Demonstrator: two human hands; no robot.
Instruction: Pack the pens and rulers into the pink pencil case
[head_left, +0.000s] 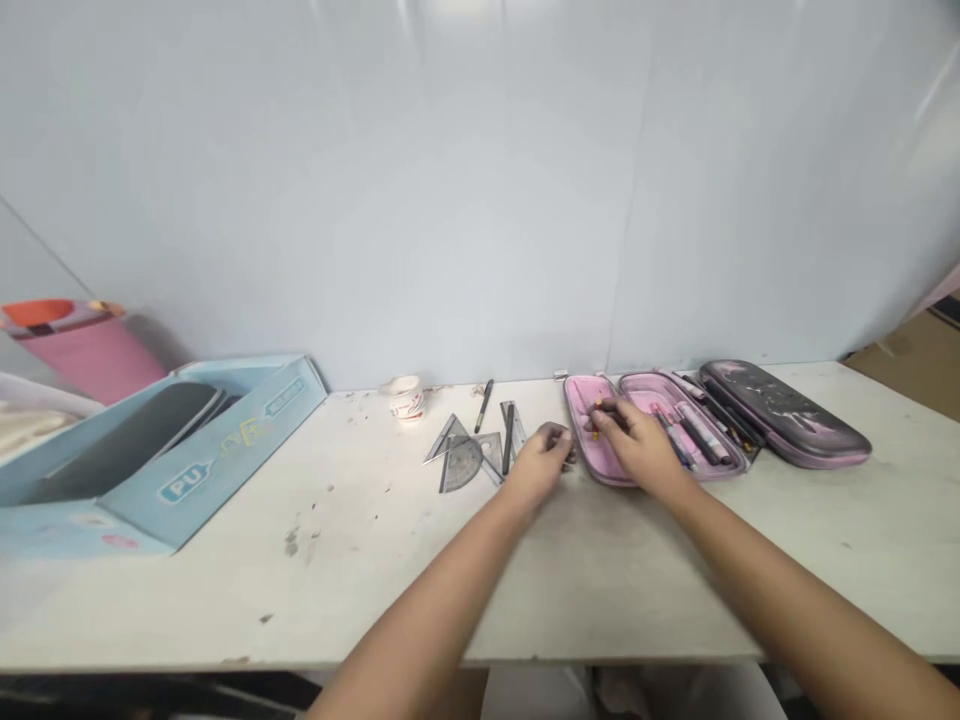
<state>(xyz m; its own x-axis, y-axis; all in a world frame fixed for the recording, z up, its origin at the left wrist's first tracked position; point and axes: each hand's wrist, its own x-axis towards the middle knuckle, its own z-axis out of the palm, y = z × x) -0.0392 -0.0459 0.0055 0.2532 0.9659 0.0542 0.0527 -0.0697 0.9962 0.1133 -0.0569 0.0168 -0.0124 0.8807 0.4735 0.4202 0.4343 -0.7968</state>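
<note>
A pencil case with pink lining [611, 462] lies open on the table, its two halves side by side. My right hand [637, 440] is over the left half, fingers pinched together. Small yellow and red bits show at its fingertips, too small to name. Pens and markers [697, 435] lie in the right half. Just left of the case, my left hand [538, 462] is closed with curled fingers; what it holds, if anything, is hidden. Beside it lie a black pen [509, 440], a clear ruler [517, 425], a protractor [463, 462] and a set square [448, 438].
A dark closed pencil case [787, 415] lies on the right, with several pens [731, 420] beside it. Another pen [484, 406] and a paper cup [406, 398] stand near the wall. On the left are a blue box [225, 465] holding a dark case, and a pink container [97, 355].
</note>
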